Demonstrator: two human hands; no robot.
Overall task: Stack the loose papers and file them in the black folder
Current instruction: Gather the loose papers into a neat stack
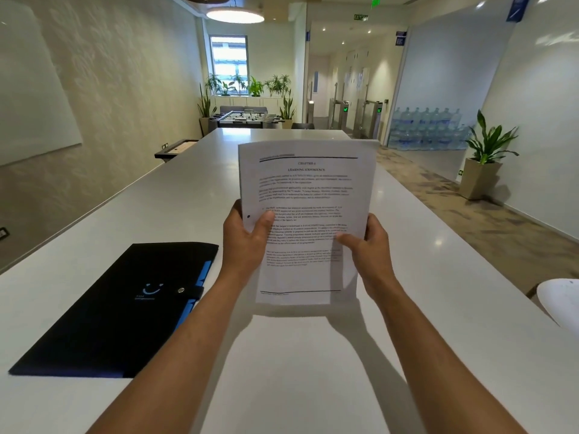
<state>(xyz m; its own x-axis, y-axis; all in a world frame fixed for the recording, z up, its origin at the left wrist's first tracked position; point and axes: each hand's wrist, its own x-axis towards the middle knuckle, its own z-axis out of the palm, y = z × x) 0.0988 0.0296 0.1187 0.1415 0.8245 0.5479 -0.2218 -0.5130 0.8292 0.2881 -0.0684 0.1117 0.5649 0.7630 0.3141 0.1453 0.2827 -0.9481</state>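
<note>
I hold a stack of printed white papers (308, 195) upright above the white table (313, 371), its lower edge lifted off the surface. My left hand (247, 242) grips the stack's left edge, thumb on the front page. My right hand (366, 249) grips the right edge the same way. The black folder (119, 311) lies flat on the table to the left of my left forearm, closed with a snap strap, blue tabs showing along its right side.
A white rounded object (560, 299) pokes in at the table's right edge. A potted plant (484, 161) stands on the floor to the right. A whiteboard (31, 89) hangs on the left wall.
</note>
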